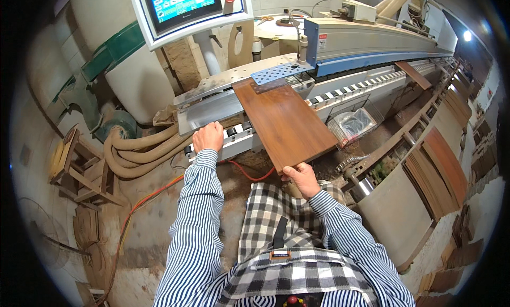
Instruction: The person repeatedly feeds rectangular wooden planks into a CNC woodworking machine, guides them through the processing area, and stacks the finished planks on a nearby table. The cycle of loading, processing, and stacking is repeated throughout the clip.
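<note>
A worker in a black-and-white checked apron (297, 270) has the right hand (302, 179) gripping the near corner of a wood-grain panel (289, 123), thumb on top and fingers hidden beneath. The left hand (207, 136) is curled closed near the end of a white roller rail (239, 144); whether it holds anything cannot be told.

The panel, a flat, brown, smooth-looking rectangle with straight edges, lies across the machine's edge, its far end beneath a blue perforated plate (280, 72). Good handling here likely means keeping the board level, supporting its overhanging near end, holding its edge square to the machine and keeping fingers well clear of the plate.

To the left coil ribbed, dusty tan hoses (143, 142). Beyond stretches a long beige housing (372, 39) with a blue lower band; farther along, another brown board (413, 74) juts out.
</note>
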Motion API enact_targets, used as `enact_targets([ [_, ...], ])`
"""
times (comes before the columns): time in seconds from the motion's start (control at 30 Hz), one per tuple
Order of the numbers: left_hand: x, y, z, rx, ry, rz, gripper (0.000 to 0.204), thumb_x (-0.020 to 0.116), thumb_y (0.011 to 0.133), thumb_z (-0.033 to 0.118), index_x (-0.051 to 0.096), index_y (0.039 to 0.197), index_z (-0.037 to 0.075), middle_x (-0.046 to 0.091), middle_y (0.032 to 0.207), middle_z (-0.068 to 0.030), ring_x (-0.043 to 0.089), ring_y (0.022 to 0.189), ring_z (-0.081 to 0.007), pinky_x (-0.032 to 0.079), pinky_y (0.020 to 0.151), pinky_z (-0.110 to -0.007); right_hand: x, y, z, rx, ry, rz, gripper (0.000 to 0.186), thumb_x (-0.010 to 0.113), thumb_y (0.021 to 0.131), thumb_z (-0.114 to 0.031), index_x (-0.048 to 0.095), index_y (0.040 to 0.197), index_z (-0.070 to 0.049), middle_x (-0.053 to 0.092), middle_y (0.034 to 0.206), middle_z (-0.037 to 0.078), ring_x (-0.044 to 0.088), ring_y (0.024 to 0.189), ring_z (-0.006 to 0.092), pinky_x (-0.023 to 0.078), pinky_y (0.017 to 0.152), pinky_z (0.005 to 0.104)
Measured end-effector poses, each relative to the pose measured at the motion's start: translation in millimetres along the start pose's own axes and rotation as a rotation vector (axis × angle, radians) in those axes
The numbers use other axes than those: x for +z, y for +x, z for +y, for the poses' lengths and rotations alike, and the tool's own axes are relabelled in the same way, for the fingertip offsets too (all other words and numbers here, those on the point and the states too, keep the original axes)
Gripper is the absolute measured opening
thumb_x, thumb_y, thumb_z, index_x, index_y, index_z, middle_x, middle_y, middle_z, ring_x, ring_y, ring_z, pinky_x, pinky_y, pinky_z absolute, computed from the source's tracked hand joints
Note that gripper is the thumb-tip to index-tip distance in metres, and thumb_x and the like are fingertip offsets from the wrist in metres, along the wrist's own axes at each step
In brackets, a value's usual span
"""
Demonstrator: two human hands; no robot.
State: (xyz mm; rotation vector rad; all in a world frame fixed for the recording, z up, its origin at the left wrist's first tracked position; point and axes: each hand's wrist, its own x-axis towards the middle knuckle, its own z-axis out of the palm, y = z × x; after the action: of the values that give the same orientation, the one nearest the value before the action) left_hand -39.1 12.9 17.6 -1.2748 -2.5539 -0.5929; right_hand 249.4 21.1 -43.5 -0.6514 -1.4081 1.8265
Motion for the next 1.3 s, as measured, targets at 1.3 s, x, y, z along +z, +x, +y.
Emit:
enact_targets([
  [1.3, 3.0, -93.2, 160.2, 1.008, -0.769, 0.008, 0.014, 0.054, 0.081, 0.012, 0.066, 0.076, 0.007, 0.062, 0.068, -0.0051, 0.054, 0.061, -0.023, 0.04, 0.061, -0.036, -185.6, -81.0, -59.4, -0.018, 0.206, 0.737, 0.037, 0.051, 0.091, -0.037, 0.058, 0.098, -0.001, 0.062, 0.072, 0.004, 0.058, 0.061, 0.0095, 0.047, 0.056, 0.0207],
])
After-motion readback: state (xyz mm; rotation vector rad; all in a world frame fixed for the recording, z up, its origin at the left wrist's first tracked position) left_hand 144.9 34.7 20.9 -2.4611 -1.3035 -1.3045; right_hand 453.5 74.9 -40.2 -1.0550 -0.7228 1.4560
